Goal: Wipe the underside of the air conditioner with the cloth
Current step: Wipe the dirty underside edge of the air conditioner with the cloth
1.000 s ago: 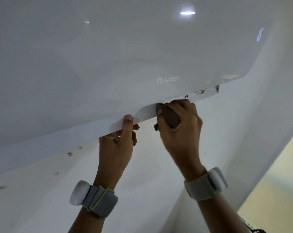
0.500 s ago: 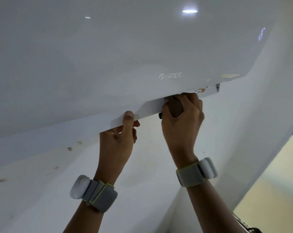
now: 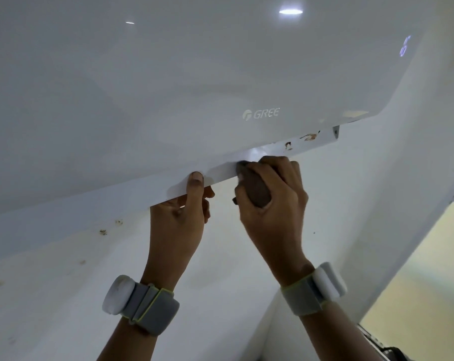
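Note:
A white wall-mounted air conditioner (image 3: pixel 194 87) with a GREE logo fills the upper part of the view, seen from below. My right hand (image 3: pixel 272 201) grips a bunched dark brown cloth (image 3: pixel 256 190) and presses it against the unit's lower flap. My left hand (image 3: pixel 181 214) holds the flap's edge (image 3: pixel 220 173), thumb on its front face and fingers curled behind it. Brown stains (image 3: pixel 309 136) mark the flap to the right of the cloth.
The white wall (image 3: pixel 64 282) below the unit carries small brown spots (image 3: pixel 103 231). A wall corner (image 3: pixel 272 308) runs down between my arms. A yellowish surface (image 3: pixel 416 295) lies at the lower right. Both wrists wear grey bands.
My right hand slid the cloth right along the flap, then back left to about where it began. My left hand stays on the flap's edge.

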`<state>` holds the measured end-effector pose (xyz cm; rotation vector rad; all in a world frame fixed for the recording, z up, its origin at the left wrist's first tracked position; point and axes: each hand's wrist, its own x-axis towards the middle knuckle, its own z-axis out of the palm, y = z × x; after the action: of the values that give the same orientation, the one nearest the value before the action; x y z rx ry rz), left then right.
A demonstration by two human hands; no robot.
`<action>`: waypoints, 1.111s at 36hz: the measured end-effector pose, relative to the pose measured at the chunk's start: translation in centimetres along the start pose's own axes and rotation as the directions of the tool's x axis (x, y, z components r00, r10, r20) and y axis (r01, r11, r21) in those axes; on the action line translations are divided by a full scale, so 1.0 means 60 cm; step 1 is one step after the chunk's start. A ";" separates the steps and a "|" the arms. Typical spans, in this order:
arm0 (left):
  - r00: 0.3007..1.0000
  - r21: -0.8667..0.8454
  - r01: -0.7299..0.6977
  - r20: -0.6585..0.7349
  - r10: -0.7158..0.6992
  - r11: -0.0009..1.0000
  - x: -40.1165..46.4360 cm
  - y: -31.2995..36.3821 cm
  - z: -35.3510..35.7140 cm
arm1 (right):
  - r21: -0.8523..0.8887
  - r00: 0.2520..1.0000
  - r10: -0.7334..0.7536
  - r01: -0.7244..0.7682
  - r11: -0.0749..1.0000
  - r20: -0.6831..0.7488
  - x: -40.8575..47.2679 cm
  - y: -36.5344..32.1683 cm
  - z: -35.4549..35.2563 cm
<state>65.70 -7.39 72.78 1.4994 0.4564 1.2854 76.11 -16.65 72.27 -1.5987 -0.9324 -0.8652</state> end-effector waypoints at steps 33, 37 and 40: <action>1.000 0.070 0.000 -0.011 0.001 0.998 -0.006 0.006 0.003 | 0.162 0.987 0.157 -0.159 0.974 0.022 -0.010 -0.051 0.015; 1.000 0.076 -0.029 0.010 0.028 0.997 -0.003 0.002 0.006 | 0.105 0.969 0.245 -0.248 0.963 0.039 0.021 -0.004 0.001; 0.999 0.089 -0.031 0.038 0.028 0.996 0.004 -0.003 0.019 | 0.113 0.939 0.345 -0.341 0.933 -0.015 0.040 0.013 0.011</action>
<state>66.82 -7.63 72.91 1.6072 0.4748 1.2723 77.87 -15.81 73.94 -1.5853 -0.6370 -0.5850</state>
